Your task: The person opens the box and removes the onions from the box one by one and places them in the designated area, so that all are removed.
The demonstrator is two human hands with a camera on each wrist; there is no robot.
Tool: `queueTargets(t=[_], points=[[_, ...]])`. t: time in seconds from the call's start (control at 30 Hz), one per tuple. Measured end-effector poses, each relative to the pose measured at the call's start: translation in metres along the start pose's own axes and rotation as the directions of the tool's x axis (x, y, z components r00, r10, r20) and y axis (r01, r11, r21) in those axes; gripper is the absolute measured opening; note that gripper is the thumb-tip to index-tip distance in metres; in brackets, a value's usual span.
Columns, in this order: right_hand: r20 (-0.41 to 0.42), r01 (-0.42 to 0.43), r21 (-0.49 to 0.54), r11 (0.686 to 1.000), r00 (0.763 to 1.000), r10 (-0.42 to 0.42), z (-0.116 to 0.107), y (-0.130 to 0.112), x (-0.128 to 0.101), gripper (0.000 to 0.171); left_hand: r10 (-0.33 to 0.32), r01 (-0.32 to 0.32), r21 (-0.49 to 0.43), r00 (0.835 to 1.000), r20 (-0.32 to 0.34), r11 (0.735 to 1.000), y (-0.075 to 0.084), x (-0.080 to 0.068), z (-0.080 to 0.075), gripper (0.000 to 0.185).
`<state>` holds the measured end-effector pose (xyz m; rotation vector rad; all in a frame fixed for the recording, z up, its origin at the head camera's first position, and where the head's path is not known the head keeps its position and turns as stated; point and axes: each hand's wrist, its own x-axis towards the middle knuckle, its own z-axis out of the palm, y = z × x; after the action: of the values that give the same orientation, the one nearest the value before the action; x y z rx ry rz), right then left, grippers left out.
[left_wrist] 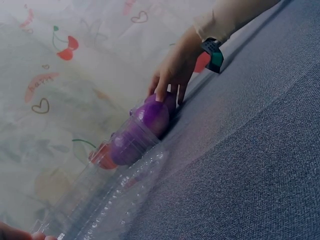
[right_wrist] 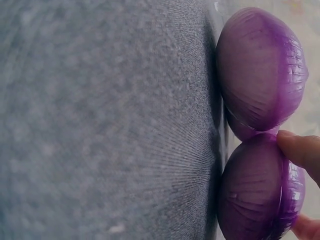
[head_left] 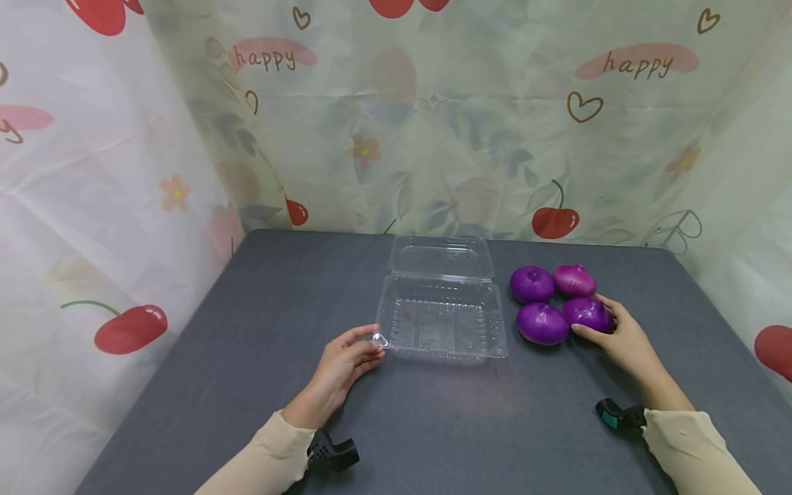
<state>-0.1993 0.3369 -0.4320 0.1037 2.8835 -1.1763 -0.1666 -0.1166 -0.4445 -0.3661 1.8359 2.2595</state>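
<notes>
An open clear plastic clamshell container [head_left: 441, 342] lies mid-table, its lid [head_left: 441, 258] folded back. My left hand [head_left: 376, 342] pinches its near left corner; a fingertip [left_wrist: 15, 234] shows by the container [left_wrist: 115, 200] in the left wrist view. Several purple onions sit clustered to the container's right. My right hand [head_left: 592, 317] grips the near right onion [head_left: 581, 311], fingers over its top and thumb at its front. Close up, a fingertip [right_wrist: 300, 150] rests on that onion [right_wrist: 255, 190], which touches its neighbour [right_wrist: 260, 67].
The other onions [head_left: 542, 323], [head_left: 532, 284], [head_left: 575, 280] lie on the grey table [head_left: 247, 357]. Printed curtains [head_left: 433, 124] close off the back and both sides. A black strap device sits at each wrist.
</notes>
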Motion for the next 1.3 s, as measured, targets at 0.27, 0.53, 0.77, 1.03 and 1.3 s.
queueTargets(t=[0.27,0.53,0.77,1.03,1.3], points=[[0.009,0.004,0.002,1.0,1.0,-0.004,-0.0002,0.0024,0.0013,0.096,0.0,0.0,0.007,1.0,-0.006,1.0,0.0005,-0.0005,0.0002,0.042],[0.02,-0.001,0.0,1.0,1.0,0.001,-0.0006,0.0023,0.0016,0.098,-0.006,0.007,0.008,1.0,-0.012,1.0,0.0005,-0.0001,0.0002,0.041],[0.027,-0.009,0.006,1.0,1.0,0.009,-0.001,0.0015,0.0012,0.098,0.004,-0.004,0.013,1.0,-0.006,1.0,0.0005,-0.0009,0.0001,0.041],[0.039,-0.028,0.013,1.0,0.999,0.028,-0.0013,-0.0009,0.0003,0.099,0.005,-0.005,-0.005,1.0,-0.007,1.0,0.0005,-0.0002,0.0009,0.039],[0.045,-0.033,0.009,0.999,0.998,0.033,-0.002,-0.0017,0.0,0.099,0.011,-0.011,-0.003,1.0,-0.005,1.0,0.0002,-0.0013,0.0007,0.039]])
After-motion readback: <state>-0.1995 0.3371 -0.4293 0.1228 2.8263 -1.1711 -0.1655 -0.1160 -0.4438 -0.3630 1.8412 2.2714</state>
